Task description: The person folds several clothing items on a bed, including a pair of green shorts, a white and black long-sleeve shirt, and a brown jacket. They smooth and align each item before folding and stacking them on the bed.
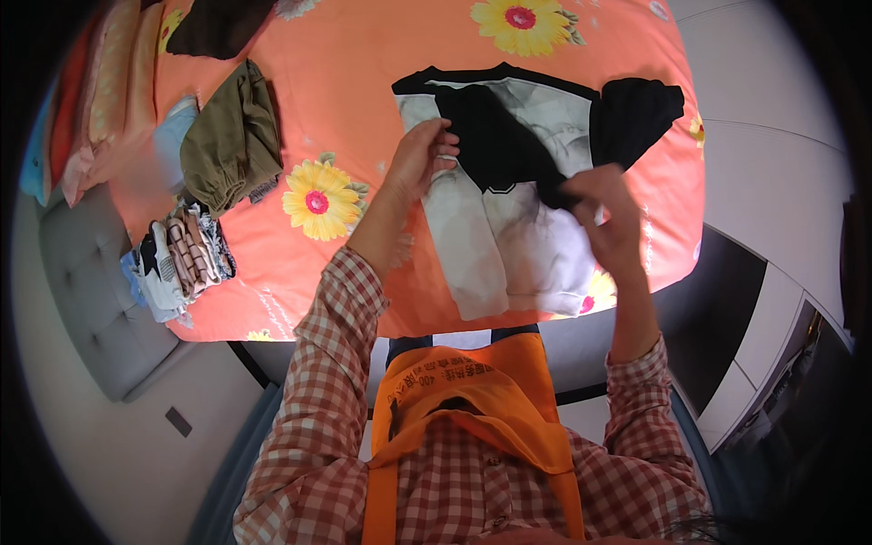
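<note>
A grey-and-white patterned sweatshirt (545,238) with black trim is laid out on the bed, its left side folded inward. One black sleeve (490,136) lies slantwise across the body. At the lower end of that sleeve, my right hand (606,211) is blurred and pinches the cuff. My left hand (424,155) rests at the left folded edge, thumb and fingers apart beside the black cloth; nothing shows in its grasp. The other black sleeve (637,119) sticks out to the right.
An orange floral bedsheet (354,272) covers the bed. To the left are olive trousers (235,143), a stack of folded clothes (180,255) and a dark garment (218,27). A grey padded headboard (88,272) stands at left, white cabinets (756,82) at right.
</note>
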The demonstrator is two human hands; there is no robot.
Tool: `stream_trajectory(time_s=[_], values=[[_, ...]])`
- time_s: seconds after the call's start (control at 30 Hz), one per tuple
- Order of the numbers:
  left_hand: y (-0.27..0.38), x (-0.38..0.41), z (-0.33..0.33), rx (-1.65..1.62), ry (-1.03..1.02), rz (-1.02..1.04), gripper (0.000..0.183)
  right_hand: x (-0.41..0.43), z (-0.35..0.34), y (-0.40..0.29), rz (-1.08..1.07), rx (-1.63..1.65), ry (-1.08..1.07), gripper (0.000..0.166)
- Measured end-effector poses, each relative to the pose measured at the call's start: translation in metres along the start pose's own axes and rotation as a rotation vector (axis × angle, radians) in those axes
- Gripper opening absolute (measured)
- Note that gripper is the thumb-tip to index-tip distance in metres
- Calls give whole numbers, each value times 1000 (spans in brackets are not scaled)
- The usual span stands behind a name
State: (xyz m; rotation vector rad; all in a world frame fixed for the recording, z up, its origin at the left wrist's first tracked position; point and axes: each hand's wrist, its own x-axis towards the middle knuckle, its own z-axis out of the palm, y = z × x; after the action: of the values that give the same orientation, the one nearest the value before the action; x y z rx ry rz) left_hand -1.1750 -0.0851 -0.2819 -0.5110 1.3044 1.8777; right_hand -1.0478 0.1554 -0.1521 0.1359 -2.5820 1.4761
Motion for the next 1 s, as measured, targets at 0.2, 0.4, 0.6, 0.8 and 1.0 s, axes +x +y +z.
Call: stream_trajectory(time_s=[0.2,0.4,0.6,0.8,1.0], values=[[23,31,-9,147,-99,-179,41,-60,110,-16,-54,-265,-695,24],[6,15,-12,158,-88,36,38,-121,126,-3,397,91,-61,22],[-43,-35,-13,39,-28,-57,33,-225,125,8,1120,236,11,28],[-54,-40,-18,-55,-2,-153,26,-210,158,5,1254,452,64,35],[-47,-41,-21,-136,-69,-227,31,-196,144,4,1350,410,-199,38]])
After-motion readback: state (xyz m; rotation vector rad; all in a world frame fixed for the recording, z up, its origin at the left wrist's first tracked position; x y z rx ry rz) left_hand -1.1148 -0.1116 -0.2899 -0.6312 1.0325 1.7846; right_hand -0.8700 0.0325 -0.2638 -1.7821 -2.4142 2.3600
